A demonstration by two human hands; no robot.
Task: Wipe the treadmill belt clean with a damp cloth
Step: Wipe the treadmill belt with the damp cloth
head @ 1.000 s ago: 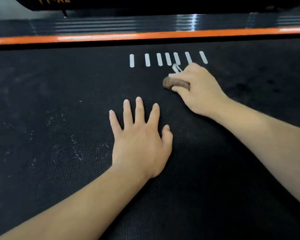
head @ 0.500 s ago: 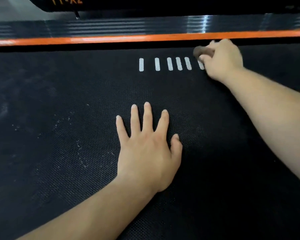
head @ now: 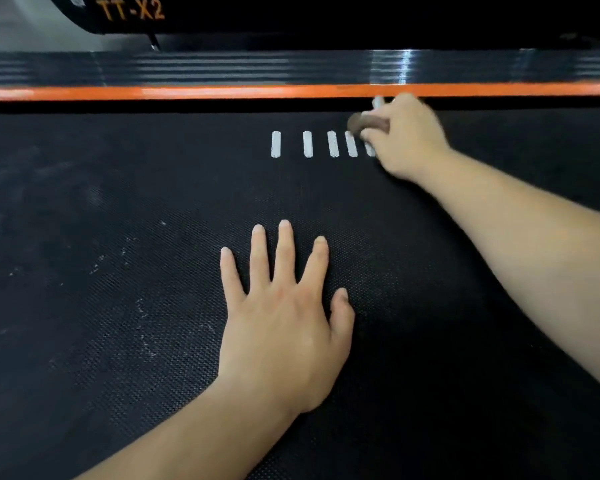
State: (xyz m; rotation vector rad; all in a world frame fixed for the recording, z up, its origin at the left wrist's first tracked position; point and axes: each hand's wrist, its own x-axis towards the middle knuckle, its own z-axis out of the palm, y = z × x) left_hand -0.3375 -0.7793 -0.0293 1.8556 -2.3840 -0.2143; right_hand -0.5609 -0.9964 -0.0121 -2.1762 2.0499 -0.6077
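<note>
Head view: orange "TT-X2" lettering (head: 132, 10) above belt (head: 118, 202), left hand (head: 284, 327) flat, right hand (head: 402, 140) around brown cloth (head: 368, 123).

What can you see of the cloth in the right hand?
The cloth is a small brown wad, blurred by motion. The right hand grips it and covers most of it; a pale bit pokes up above. It is down on the black belt near the far edge, at the right end of the white dashes.

Black textured belt (head: 118, 306), dust-flecked at left; brown cloth wad (head: 365, 122) near far edge
</note>
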